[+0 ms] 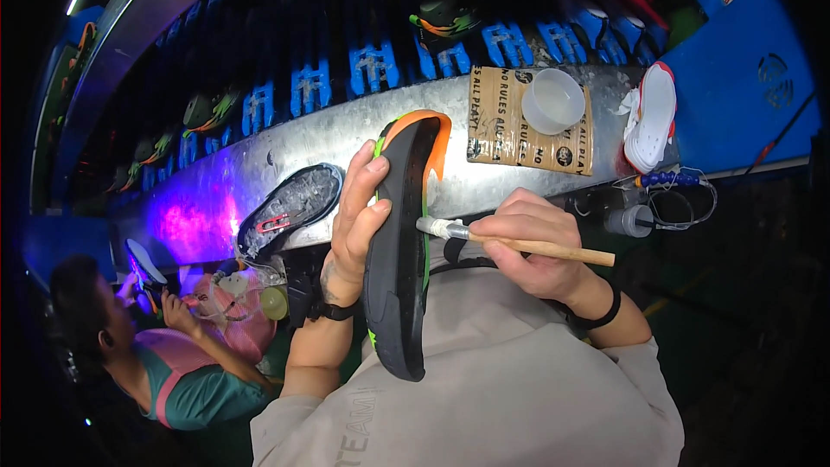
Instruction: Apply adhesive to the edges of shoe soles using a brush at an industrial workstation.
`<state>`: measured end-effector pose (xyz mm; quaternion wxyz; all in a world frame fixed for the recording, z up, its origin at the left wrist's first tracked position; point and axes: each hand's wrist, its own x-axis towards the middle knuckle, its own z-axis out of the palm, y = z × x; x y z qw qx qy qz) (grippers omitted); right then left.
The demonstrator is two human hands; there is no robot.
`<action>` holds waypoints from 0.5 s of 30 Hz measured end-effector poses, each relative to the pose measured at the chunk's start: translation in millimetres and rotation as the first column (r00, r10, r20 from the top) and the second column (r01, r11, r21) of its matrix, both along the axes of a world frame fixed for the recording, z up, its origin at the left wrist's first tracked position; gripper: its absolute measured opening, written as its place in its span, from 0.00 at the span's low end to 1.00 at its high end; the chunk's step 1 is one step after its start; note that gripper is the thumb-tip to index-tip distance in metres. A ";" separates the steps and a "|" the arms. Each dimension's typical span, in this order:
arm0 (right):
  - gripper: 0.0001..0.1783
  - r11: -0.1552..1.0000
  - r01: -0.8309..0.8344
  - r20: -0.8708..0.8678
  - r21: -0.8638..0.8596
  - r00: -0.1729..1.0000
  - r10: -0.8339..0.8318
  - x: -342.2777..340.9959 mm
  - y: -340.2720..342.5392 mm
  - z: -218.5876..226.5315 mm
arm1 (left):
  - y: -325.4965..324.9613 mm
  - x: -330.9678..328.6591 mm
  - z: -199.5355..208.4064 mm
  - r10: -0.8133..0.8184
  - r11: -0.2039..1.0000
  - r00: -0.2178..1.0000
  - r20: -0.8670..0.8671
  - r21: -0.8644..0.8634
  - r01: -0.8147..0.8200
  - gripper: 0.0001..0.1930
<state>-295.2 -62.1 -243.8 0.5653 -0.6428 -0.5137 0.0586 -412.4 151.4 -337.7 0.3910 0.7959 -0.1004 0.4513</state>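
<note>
My left hand (353,220) grips a black shoe sole (396,251) with orange and green edging, its fingers along the left side. The sole stands lengthwise in front of my chest, its orange end pointing away from me. In my right hand (536,242) is a brush (553,251) with a wooden handle, held between thumb and fingers. Its pale, coated bristles are at the right edge of the sole; whether they touch it I cannot tell.
A metal bench (346,134) runs across, bearing a translucent cup (553,102) on brown cardboard (497,125). A dark sole-shaped tray (298,207) lies left, a white-and-red shoe part (654,117) right. Blue racks (373,69) line the far side. A co-worker (186,372) works at left.
</note>
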 end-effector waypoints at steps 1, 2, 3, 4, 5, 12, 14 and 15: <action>0.11 1.000 -0.003 0.013 0.015 1.000 0.003 -0.8 -0.4 -0.4 | 1.1 0.7 0.7 0.045 0.997 0.999 0.024 0.059 -0.046 0.28; 0.11 1.000 -0.024 0.041 0.007 0.999 0.024 -2.2 -1.0 -0.6 | 2.4 1.4 1.4 0.068 0.994 0.996 0.051 0.085 -0.072 0.28; 0.11 0.999 -0.041 0.055 0.002 0.998 0.041 -3.7 -1.8 -0.8 | 3.6 1.3 2.5 0.061 0.994 0.997 0.046 0.085 -0.065 0.28; 0.11 0.999 -0.047 0.065 -0.001 0.997 0.047 -5.3 -3.0 -0.8 | 4.8 0.6 3.7 0.048 0.995 0.998 0.031 0.090 -0.051 0.28; 0.11 0.996 -0.085 0.030 0.005 0.996 0.085 -6.9 -4.7 -0.3 | 5.9 -0.2 5.0 0.055 0.995 0.998 0.037 0.086 -0.058 0.28; 0.10 0.986 -0.166 -0.066 0.020 0.984 0.167 -20.0 -10.4 0.5 | 8.4 -4.8 9.5 0.032 0.989 0.995 -0.093 0.146 -0.018 0.35; 0.10 0.983 -0.178 -0.049 0.036 0.983 0.179 -21.9 -9.6 -0.5 | 7.6 -2.3 9.1 0.028 0.989 0.996 -0.085 0.146 -0.015 0.35; 0.10 0.982 -0.180 -0.050 0.047 0.982 0.183 -22.8 -9.0 -0.9 | 6.7 0.2 8.4 0.027 0.993 0.999 -0.039 0.117 -0.023 0.30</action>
